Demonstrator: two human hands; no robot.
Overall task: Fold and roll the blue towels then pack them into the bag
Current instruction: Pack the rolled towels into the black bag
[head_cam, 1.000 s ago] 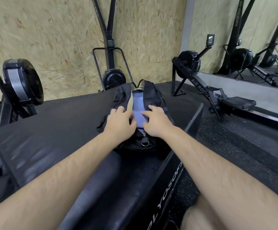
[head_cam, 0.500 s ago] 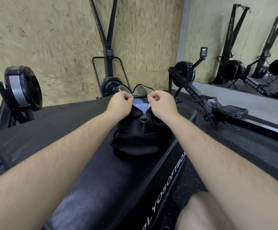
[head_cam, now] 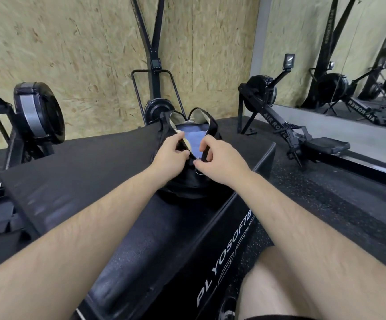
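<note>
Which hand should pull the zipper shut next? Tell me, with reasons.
Probably the right hand: its fingers pinch at the near end of the bag opening, just above the metal ring. The left hand grips the left edge, so it can steady the bag over the blue towels.

- Bag (head_cam: pixel 188 183): black outside, pale beige lining.
- Towel (head_cam: pixel 195 139) inside it: blue.
- Plyo box (head_cam: pixel 90 181): black, white lettering on its near side.
- Far wall (head_cam: pixel 72 54): tan flecked chipboard.
- Floor (head_cam: pixel 325 192) at right: black, speckled.
</note>
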